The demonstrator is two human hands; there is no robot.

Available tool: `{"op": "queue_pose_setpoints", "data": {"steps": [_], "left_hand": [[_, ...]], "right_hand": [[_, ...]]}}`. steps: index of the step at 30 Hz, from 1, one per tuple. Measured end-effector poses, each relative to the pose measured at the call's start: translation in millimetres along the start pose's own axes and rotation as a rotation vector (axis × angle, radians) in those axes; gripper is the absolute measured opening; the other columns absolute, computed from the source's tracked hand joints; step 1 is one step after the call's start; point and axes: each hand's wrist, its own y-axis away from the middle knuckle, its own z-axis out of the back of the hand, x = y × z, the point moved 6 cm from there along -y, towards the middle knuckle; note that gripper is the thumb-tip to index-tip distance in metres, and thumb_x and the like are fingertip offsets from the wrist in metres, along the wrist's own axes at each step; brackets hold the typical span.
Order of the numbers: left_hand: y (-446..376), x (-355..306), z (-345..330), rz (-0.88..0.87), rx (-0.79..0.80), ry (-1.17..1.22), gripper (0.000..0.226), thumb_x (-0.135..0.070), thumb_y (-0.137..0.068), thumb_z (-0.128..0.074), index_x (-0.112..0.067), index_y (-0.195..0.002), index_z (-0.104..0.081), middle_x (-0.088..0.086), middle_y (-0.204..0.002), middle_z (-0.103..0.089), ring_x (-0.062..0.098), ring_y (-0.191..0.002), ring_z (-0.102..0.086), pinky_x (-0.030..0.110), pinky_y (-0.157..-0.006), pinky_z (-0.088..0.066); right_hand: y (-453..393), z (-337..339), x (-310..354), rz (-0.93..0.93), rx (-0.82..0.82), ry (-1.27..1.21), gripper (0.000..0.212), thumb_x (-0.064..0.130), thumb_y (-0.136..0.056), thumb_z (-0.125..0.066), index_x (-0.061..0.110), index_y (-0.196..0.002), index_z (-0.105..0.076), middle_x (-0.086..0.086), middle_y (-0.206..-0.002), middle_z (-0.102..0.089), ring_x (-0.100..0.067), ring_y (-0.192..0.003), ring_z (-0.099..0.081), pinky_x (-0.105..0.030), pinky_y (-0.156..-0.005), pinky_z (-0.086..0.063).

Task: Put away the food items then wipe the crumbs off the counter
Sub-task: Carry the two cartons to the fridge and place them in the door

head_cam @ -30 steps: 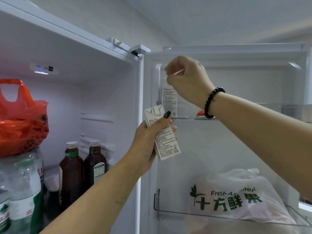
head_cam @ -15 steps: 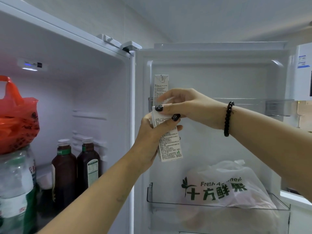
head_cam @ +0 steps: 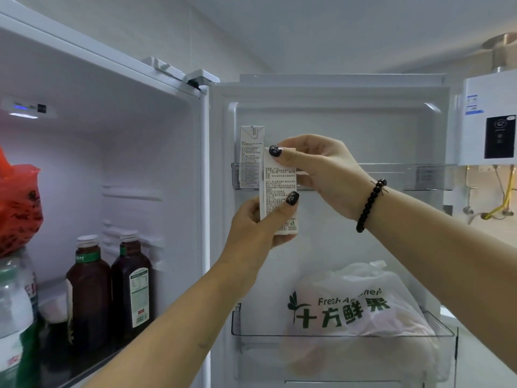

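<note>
A small white drink carton (head_cam: 280, 189) is held upright in front of the open fridge door. My left hand (head_cam: 258, 225) grips its lower half from below. My right hand (head_cam: 321, 172) pinches its top, thumb and forefinger on the upper corner. A second, identical carton (head_cam: 251, 156) stands upright at the left end of the upper door shelf (head_cam: 391, 177), just behind and left of the held one.
The lower door shelf (head_cam: 347, 336) holds a white plastic bag (head_cam: 358, 301) with green print. Inside the fridge at left stand two dark bottles (head_cam: 112, 287), a clear bottle (head_cam: 14, 317) and a red bag (head_cam: 16, 208). A white water heater (head_cam: 489, 121) hangs at right.
My right hand left the carton on the upper door shelf, came down and took the top of the carton in my left hand. That carton has risen and now stands straighter.
</note>
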Motion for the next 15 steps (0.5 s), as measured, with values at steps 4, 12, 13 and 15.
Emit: {"op": "queue_pose_setpoints", "data": {"steps": [4, 12, 13, 15], "left_hand": [[-7, -14, -9, -0.062, -0.003, 0.024, 0.059, -0.042, -0.052, -0.076, -0.017, -0.105, -0.065, 0.011, -0.111, -0.068, 0.028, -0.102, -0.068, 0.034, -0.075, -0.059], [-13, -26, -14, -0.086, 0.047, -0.030, 0.049, -0.055, -0.071, -0.068, -0.025, -0.109, -0.062, 0.005, -0.109, -0.070, 0.024, -0.101, -0.067, 0.038, -0.073, -0.059], [-14, -30, -13, -0.089, 0.055, 0.003, 0.044, -0.053, -0.074, -0.063, -0.026, -0.108, -0.061, 0.005, -0.107, -0.071, 0.024, -0.100, -0.068, 0.040, -0.074, -0.059], [-17, -35, -9, -0.103, 0.038, 0.042, 0.037, -0.048, -0.078, -0.054, -0.026, -0.108, -0.059, 0.002, -0.105, -0.071, 0.023, -0.094, -0.070, 0.038, -0.072, -0.059]], "right_hand": [[3, -5, -1, -0.088, 0.088, -0.037, 0.049, 0.016, -0.079, -0.074, 0.004, -0.123, -0.053, -0.014, -0.108, -0.070, -0.028, -0.098, -0.068, -0.043, -0.088, -0.055], [-5, 10, 11, -0.076, 0.019, -0.086, 0.037, 0.014, -0.081, -0.071, 0.006, -0.115, -0.059, -0.013, -0.103, -0.072, -0.030, -0.091, -0.069, -0.044, -0.086, -0.056], [-8, 11, 14, -0.060, 0.011, -0.112, 0.031, 0.014, -0.082, -0.070, 0.006, -0.111, -0.061, -0.012, -0.100, -0.072, -0.026, -0.088, -0.069, -0.043, -0.086, -0.056], [-17, 15, 23, -0.015, -0.023, -0.156, 0.025, 0.013, -0.084, -0.068, 0.006, -0.108, -0.063, -0.009, -0.095, -0.071, -0.022, -0.084, -0.068, -0.041, -0.085, -0.056]]}}
